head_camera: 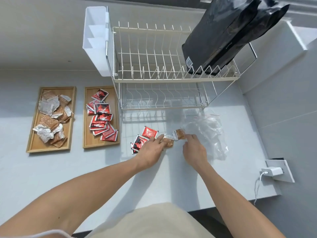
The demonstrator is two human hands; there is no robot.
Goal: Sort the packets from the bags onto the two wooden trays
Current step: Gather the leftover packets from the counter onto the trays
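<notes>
Two wooden trays lie at the left of the counter. The left tray holds several brown and white packets, and the right tray holds several red packets. Loose red packets lie on the counter by my left hand, whose fingers rest on a brown packet. My right hand touches another brown packet with its fingertips. A clear plastic bag lies crumpled just right of my right hand.
A two-tier wire dish rack stands behind the hands, with two black bags leaning in its upper tier and a white plastic caddy on its left side. A wall socket with a white charger sits at the right.
</notes>
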